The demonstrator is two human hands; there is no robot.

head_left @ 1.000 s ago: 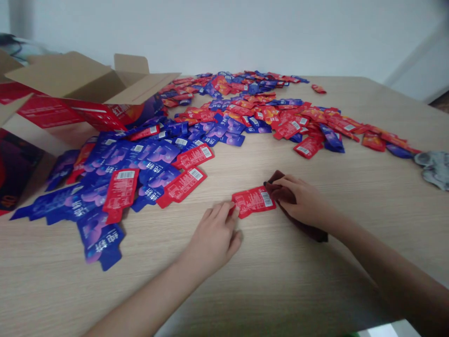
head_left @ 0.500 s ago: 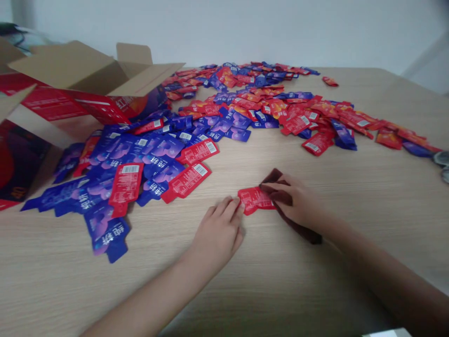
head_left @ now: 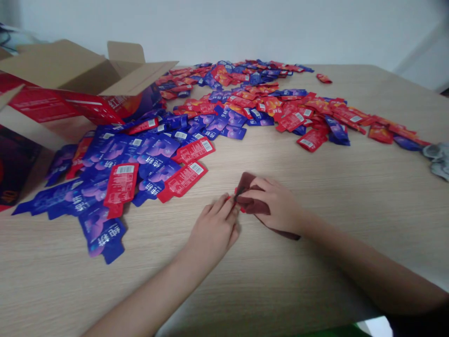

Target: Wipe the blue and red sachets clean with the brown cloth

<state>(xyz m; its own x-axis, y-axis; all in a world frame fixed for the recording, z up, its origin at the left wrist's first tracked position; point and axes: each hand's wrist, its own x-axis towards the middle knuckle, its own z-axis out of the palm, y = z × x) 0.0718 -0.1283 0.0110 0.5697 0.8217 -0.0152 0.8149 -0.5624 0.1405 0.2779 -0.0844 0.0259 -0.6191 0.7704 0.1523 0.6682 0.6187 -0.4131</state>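
Note:
My right hand (head_left: 277,203) is closed on a dark brown cloth (head_left: 250,206), which lies over a red sachet (head_left: 242,209) flat on the table. Only small red edges of that sachet show. My left hand (head_left: 215,222) rests with fingertips together on the sachet's left end, touching the cloth's edge. Left of my hands, a red sachet (head_left: 184,181) and another red sachet (head_left: 121,187) lie barcode side up on a spread of blue sachets (head_left: 101,187).
An open cardboard box (head_left: 84,70) with red sides stands at the back left, a dark box (head_left: 17,164) at the left edge. Piled red and blue sachets (head_left: 291,112) run across the back. A grey object (head_left: 438,161) lies at the right edge.
My right hand and the brown cloth have moved left along the red sachet, up to my left fingertips, and now cover most of it. My left hand has hardly moved.

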